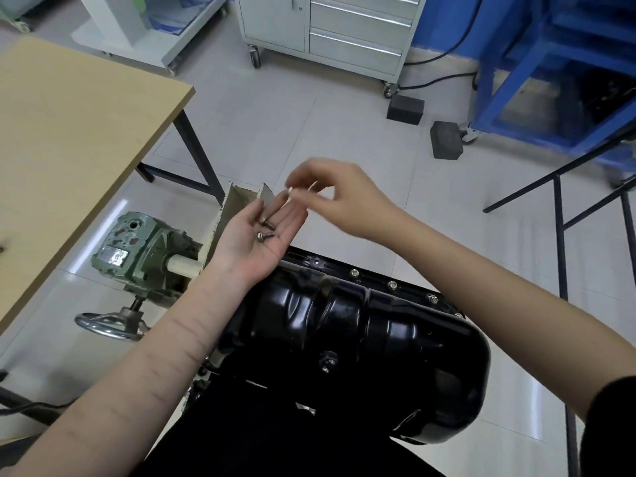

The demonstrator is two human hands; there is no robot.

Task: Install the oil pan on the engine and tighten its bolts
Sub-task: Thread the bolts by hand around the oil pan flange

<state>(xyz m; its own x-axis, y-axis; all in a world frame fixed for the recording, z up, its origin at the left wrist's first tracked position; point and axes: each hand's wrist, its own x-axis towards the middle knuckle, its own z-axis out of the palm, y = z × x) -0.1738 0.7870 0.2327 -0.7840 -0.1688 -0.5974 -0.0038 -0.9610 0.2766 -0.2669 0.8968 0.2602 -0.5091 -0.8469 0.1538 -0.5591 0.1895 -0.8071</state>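
Oil pan [361, 325]: glossy black, before you.
Bolts [266, 228] in your palm: silver-grey.
Gearbox [137, 249]: worn green.
Surface [69, 132]: pale wood grain.
Cabinet [327, 32]: light grey.
Rack [557, 63]: blue.

A glossy black oil pan [361, 342] is seen seated bottom-up on the engine, its ribbed, stamped body deepening to a rounded sump at the near right end, where a drain plug [327, 362] is fitted. Along the far flange, four silvery bolts [392, 285] are set in their holes in a row — how far they are driven cannot be told. Two loose flanged bolts [266, 228] lie on their sides, close together, above the pan's far left end. A further bolt [290, 191] — blurred — is held up just beyond them.
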